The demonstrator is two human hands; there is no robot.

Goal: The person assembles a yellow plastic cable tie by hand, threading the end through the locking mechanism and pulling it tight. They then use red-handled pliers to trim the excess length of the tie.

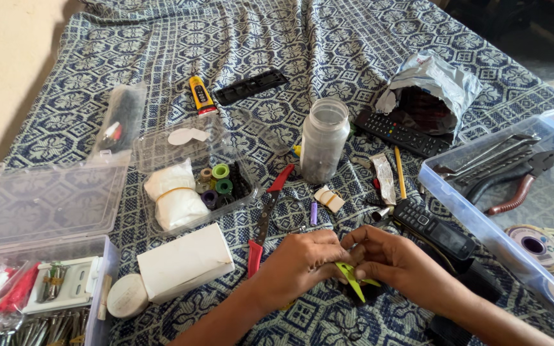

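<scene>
Two hands meet near the middle of the patterned cloth (354,45), fingers pinched together over a small black part (368,292) and a yellow-green strip (350,277) that pokes out between them. The left hand (299,264) curls narrow, its fingertips closed on the near end of the strip; the right hand (395,259) is also narrow, thumb and fingers gripping the same piece from the right, with the black part just below. Left of the hands lie red-handled pliers (263,221), and farther left a white box (184,261) beside a round white lid (127,296). Beyond that, a clear tray (161,150) holds a white bundle (174,197) and small coloured rolls (216,186). A clear jar (322,140) stands upright far of the hands, with a black remote (400,133) and a crumpled grey bag (431,90) to its right. A black phone (434,232) lies just right of the right hand. At the right edge, a clear bin (463,211) holds metal tools (501,166). At the near left, an open organiser box (43,205) shows screws and red pieces. A yellow glue tube (201,95) lies far left of the jar.
</scene>
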